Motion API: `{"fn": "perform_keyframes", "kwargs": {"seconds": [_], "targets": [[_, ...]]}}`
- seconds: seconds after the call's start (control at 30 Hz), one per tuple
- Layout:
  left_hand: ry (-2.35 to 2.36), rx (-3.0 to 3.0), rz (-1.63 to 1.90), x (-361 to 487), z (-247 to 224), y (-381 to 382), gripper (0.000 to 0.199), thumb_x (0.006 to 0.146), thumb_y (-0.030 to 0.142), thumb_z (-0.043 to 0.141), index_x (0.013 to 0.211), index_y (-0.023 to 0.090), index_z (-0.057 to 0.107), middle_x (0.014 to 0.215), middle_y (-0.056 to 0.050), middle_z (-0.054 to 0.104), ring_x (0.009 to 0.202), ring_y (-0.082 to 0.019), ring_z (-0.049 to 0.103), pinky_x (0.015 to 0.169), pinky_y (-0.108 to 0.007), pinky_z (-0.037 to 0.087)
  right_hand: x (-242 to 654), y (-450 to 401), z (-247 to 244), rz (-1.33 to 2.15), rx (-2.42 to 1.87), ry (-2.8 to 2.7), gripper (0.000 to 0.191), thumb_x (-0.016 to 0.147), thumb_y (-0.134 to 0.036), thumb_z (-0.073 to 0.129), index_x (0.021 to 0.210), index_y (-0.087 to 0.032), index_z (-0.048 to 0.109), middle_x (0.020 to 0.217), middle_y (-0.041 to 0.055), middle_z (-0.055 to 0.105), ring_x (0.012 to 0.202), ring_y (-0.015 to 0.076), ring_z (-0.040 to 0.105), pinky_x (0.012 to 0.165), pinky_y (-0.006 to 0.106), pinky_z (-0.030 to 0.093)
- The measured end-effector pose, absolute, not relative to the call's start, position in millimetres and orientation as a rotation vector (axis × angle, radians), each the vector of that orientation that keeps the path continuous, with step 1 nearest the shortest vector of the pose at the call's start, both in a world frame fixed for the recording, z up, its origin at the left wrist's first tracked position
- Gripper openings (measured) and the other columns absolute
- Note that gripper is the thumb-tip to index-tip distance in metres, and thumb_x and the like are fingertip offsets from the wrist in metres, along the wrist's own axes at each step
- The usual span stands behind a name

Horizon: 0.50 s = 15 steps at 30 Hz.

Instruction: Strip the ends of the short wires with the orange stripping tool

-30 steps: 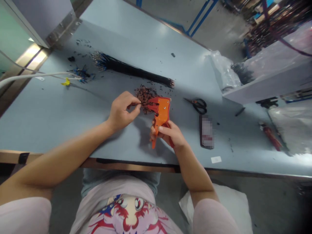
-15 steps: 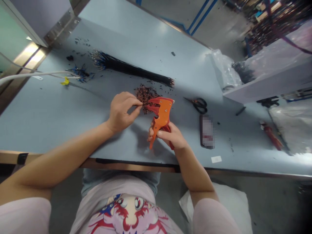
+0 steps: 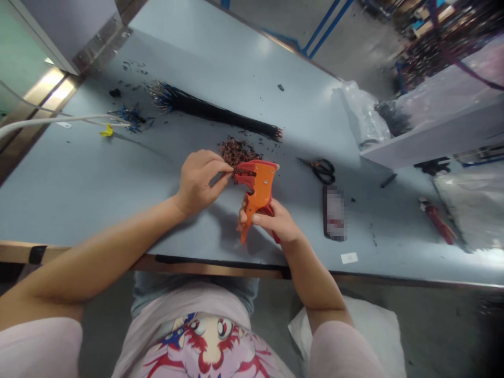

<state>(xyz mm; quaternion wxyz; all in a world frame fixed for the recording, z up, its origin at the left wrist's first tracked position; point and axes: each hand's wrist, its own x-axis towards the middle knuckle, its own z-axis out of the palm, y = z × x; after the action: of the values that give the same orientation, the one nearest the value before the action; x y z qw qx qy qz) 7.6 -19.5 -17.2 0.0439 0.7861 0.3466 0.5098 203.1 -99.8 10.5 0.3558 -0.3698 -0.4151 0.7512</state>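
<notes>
My right hand [image 3: 271, 218] is wrapped round the handles of an orange and red plier-like tool [image 3: 263, 184], its jaws facing left. My left hand [image 3: 202, 181] pinches at the tip of those jaws; whatever lies between thumb and forefinger is too small to make out. Just behind the jaws is a heap of small brown and black scraps [image 3: 232, 149]. Farther back lies a long bundle of black wires [image 3: 220, 116], with blue and bare ends at its left.
Black-handled scissors [image 3: 323, 170] and a dark phone-like object [image 3: 334, 212] lie right of the tool. At the left are a small pile of blue-black wire pieces [image 3: 134, 118] and white cables [image 3: 59, 119]. A red-handled tool [image 3: 439, 223] lies far right.
The orange tool has shifted slightly left and down, and my left hand has moved slightly right, so fingertips and jaws are closer together.
</notes>
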Motion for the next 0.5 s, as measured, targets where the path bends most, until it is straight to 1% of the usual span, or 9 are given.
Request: {"fn": "perform_keyframes", "kwargs": {"seconds": [0.1,0.2,0.27,0.37,0.5], "targets": [[1.065,2.401,1.549,7.6,-17.3,-20.1,0.003,0.082,0.021,0.059,0.082,0.021,0.062,0.079,-0.002,0.064,0.077,-0.016,0.058,0.070,-0.031,0.041,202.8,-99.8,9.4,1.960,-0.930,-1.070,0.033,0.076,-0.029,0.072,0.099,-0.016,0.053,0.082,0.0033,0.062,0.072,0.0197,0.065,0.054,0.035,0.059],[1.055,2.395,1.558,7.6,-17.1,-20.6,0.003,0.081,0.021,0.059,0.082,0.021,0.061,0.079,-0.002,0.064,0.077,-0.016,0.058,0.070,-0.031,0.041,203.0,-99.8,8.0,1.958,-0.930,-1.073,0.032,0.077,-0.029,0.071,0.099,-0.016,0.053,0.082,0.0034,0.062,0.072,0.0201,0.065,0.053,0.035,0.058],[1.055,2.383,1.560,7.4,-17.4,-20.5,0.002,0.081,0.021,0.059,0.082,0.021,0.061,0.078,-0.002,0.064,0.077,-0.016,0.058,0.071,-0.031,0.041,203.6,-99.8,7.8,1.949,-0.937,-1.081,0.031,0.077,-0.028,0.071,0.099,-0.016,0.053,0.082,0.0038,0.062,0.072,0.0201,0.065,0.056,0.036,0.058],[1.063,2.353,1.550,7.4,-18.4,-19.4,0.002,0.081,0.020,0.058,0.081,0.020,0.060,0.078,-0.002,0.063,0.078,-0.016,0.057,0.072,-0.031,0.042,206.5,-99.6,9.4,1.944,-0.927,-1.070,0.030,0.077,-0.027,0.070,0.100,-0.016,0.055,0.084,0.0045,0.063,0.074,0.0197,0.065,0.063,0.038,0.058],[1.100,2.258,1.558,7.2,-19.5,-16.9,0.002,0.082,0.019,0.057,0.080,0.019,0.058,0.078,-0.002,0.062,0.077,-0.015,0.056,0.072,-0.030,0.044,213.4,-97.9,12.3,2.069,-0.836,-0.901,0.038,0.075,-0.034,0.071,0.104,-0.016,0.054,0.084,0.0035,0.062,0.074,0.0203,0.066,0.071,0.042,0.056]]}}
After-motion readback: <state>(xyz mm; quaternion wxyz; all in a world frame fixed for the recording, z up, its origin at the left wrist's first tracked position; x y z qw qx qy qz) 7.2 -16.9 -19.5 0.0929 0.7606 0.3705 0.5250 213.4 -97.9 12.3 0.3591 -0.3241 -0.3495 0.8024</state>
